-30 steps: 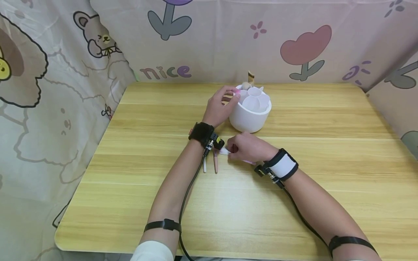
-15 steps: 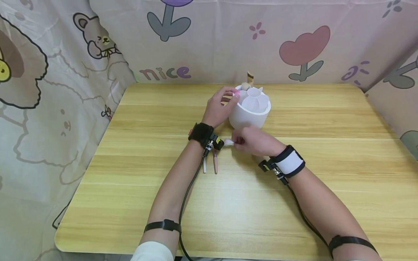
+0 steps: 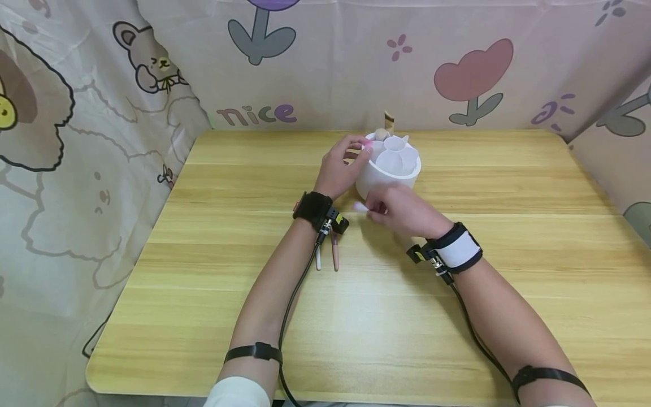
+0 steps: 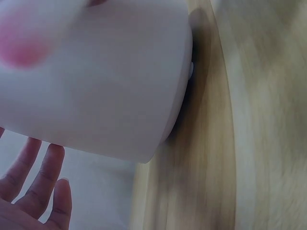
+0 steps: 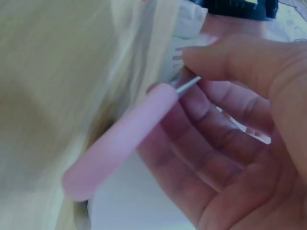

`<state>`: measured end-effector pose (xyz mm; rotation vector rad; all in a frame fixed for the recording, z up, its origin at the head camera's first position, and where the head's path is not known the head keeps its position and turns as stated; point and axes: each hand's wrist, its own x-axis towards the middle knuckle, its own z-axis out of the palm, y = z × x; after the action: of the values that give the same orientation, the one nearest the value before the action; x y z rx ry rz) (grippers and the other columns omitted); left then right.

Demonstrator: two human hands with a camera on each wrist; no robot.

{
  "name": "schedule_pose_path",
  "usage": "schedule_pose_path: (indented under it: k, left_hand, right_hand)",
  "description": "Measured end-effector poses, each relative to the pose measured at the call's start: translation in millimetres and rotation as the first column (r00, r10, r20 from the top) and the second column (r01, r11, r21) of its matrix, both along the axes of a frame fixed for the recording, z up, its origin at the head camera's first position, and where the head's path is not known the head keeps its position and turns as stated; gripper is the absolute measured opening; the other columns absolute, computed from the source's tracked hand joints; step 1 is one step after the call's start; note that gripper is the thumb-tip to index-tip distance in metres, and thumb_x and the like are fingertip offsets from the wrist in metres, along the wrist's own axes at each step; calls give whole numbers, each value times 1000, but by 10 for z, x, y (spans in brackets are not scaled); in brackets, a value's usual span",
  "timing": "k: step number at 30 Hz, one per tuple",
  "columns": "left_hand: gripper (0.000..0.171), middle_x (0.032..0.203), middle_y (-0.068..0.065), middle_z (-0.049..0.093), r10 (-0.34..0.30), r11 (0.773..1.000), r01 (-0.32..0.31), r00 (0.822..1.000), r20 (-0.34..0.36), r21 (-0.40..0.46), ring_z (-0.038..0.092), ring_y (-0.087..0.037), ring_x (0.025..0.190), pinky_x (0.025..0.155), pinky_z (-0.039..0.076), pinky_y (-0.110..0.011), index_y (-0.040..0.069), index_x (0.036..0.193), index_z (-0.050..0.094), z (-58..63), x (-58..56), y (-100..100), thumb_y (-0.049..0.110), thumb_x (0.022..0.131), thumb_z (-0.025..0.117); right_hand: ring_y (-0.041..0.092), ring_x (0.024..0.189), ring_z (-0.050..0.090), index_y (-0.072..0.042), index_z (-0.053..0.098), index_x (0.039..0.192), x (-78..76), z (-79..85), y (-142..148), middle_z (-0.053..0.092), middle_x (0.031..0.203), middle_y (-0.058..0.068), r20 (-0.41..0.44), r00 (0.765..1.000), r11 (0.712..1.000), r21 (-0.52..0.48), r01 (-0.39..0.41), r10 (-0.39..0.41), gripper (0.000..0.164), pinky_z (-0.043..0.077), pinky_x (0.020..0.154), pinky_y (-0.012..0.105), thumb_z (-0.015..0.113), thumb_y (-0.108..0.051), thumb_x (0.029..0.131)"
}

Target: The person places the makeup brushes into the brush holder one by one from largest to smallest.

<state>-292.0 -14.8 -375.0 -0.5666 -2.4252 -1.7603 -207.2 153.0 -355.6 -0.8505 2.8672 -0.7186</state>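
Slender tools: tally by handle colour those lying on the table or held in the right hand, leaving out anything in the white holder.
White handle: 1, on the table
Brownish-pink handle: 1, on the table
Pink handle: 1, in the right hand
Total: 3 in sight; the left arm covers some tabletop.

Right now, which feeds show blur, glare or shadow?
Head: pale glare on the table, soft shadow below the right hand; left wrist: pink-and-white tip at upper left badly blurred, white container shaded; right wrist: table grain smeared, pink-handled tool readable but soft.
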Motion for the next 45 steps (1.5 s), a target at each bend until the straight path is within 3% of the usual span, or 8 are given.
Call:
schedule_pose_path:
  k: [15,24,28,32,34,38,42,45]
  left_hand:
    - [28,129,-5,68,-2,1000,2,1000,13,3,69,-22,110,92,61,-35,24,124,65,10,9,-5,40,102,60]
    - [29,130,-6,67,-14,1000,14,1000,-7,-5,69,-23,112,93,61,-35,23,125,64,-8,-7,1,39,102,60]
    - [28,130,-5,67,-13,1000,13,1000,-5,-9,69,-23,112,94,61,-36,23,125,64,-9,-2,4,39,103,60]
    - [29,131,-5,67,-11,1000,11,1000,5,-11,69,-23,111,93,61,-37,24,126,64,-3,4,5,41,102,60]
    - [30,132,-6,67,-9,1000,10,1000,6,-14,69,-24,112,94,61,-38,24,126,64,-3,3,6,41,102,59]
    - [30,132,-7,67,-7,1000,7,1000,6,-15,69,-26,113,95,61,-40,22,127,64,0,10,6,40,103,59]
    - [30,131,-8,67,-5,1000,5,1000,-5,-9,68,-28,114,96,61,-41,21,126,64,-1,9,11,39,103,59]
    - [29,131,-8,67,-3,1000,3,1000,-9,-9,69,-28,113,96,61,-41,20,126,64,-5,7,16,38,103,58]
  right_hand:
    - [21,83,73,-6,73,93,5,109,14,77,89,9,-99,990,990,-105,92,-103,6,63,76,39,74,-12,93]
    - [19,84,75,-3,73,96,32,173,58,77,90,10,-189,962,940,-314,131,-198,9,66,79,31,76,-10,93]
    - [21,85,75,-1,71,97,47,228,81,75,91,11,-211,934,896,-404,185,-288,11,62,76,16,76,-9,93]
    - [17,88,73,1,70,102,60,286,114,73,94,9,-191,907,828,-510,235,-375,15,56,78,5,76,-10,93]
    - [8,88,71,2,70,104,65,308,129,71,94,6,-182,897,794,-556,245,-404,18,56,80,5,77,-10,93]
    - [-4,87,67,7,68,107,61,335,137,67,92,-12,-176,882,724,-651,230,-438,23,57,82,7,76,-10,93]
    - [-2,88,68,12,63,109,32,330,142,63,94,-23,-184,876,665,-724,185,-445,25,58,83,9,73,-4,94]
    - [1,89,68,13,60,111,12,326,152,63,97,-24,-192,874,646,-745,166,-447,25,59,83,10,72,-2,94]
